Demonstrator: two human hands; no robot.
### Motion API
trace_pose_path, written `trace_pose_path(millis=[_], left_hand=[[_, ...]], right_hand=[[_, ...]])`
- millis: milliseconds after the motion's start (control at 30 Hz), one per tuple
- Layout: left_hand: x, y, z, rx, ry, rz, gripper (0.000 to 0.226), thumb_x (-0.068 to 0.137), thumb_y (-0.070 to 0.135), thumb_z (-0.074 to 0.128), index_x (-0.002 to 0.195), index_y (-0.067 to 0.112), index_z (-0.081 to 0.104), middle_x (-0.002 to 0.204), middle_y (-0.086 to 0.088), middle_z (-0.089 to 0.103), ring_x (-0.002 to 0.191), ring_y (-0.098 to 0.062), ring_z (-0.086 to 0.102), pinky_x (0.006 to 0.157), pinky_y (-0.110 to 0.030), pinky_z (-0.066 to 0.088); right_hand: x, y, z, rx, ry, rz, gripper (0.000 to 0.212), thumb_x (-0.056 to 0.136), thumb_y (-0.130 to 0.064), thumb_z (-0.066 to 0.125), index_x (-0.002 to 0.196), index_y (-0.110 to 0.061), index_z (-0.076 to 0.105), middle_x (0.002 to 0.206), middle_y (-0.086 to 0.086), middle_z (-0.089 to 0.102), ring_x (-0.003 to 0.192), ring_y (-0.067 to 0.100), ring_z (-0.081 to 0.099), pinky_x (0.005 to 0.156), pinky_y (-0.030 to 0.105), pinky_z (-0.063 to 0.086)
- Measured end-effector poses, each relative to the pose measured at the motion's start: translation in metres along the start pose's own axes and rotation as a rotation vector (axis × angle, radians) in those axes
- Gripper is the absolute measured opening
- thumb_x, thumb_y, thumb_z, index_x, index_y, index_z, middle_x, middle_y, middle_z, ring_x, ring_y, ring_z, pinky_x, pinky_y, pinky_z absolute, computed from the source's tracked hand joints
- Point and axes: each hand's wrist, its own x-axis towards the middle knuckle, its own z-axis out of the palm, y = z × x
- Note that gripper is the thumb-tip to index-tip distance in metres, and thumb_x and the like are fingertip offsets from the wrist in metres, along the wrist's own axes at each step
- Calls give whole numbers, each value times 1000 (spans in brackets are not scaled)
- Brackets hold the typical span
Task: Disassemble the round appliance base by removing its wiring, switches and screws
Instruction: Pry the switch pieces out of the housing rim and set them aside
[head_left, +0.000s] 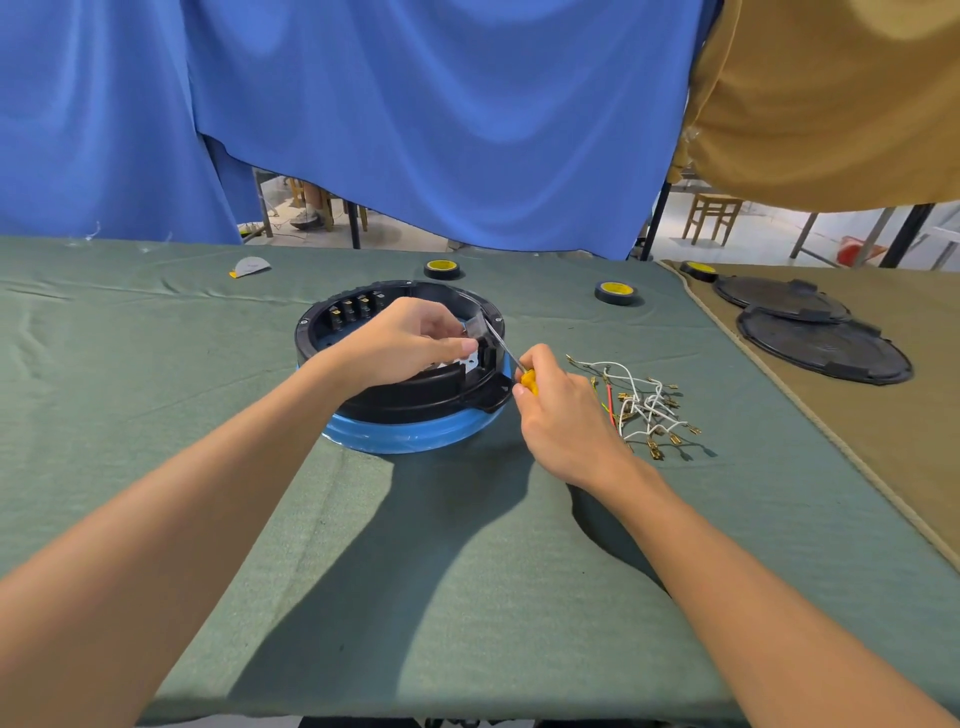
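A round black appliance base with a blue lower rim lies open side up on the green cloth. A row of black switches lines its far left inner wall. My left hand reaches into the base with curled fingers and pinches a small white and grey part on its right side. My right hand grips the yellow handle of a screwdriver, whose metal shaft slants up and left into the base beside my left fingers. A loose pile of white, red and green wires with brass terminals lies right of the base.
Two rolls of black tape lie behind the base, a third sits on the tan cloth at right. Two black round covers overlap there. A small grey and orange scrap lies far left. Blue and tan curtains hang behind.
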Motion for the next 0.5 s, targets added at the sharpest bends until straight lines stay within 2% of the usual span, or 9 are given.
trace_pose_path(millis=[133,300,500], left_hand=[[-2,4,-4,-114,-3,-15,19,89,36,68,94,18,71,87,6,76,86,-11,70,81,-28,52],[-2,13,-10,-206,30,-28,12,88,28,70,93,17,72,87,3,76,85,-8,71,85,-28,53],[7,38,5,-233,59,-1,11,92,22,67,100,15,68,82,6,76,83,-6,72,78,-26,53]], right_hand=[[1,0,-7,-16,19,-32,6,97,-15,41,95,-20,38,84,5,57,80,31,52,65,39,35],[0,1,-14,-4,14,-46,4,98,-18,40,97,-21,39,81,4,56,75,29,53,64,39,40],[-3,11,-30,32,80,-21,3,97,-16,44,97,-18,41,82,3,54,79,32,50,67,40,41]])
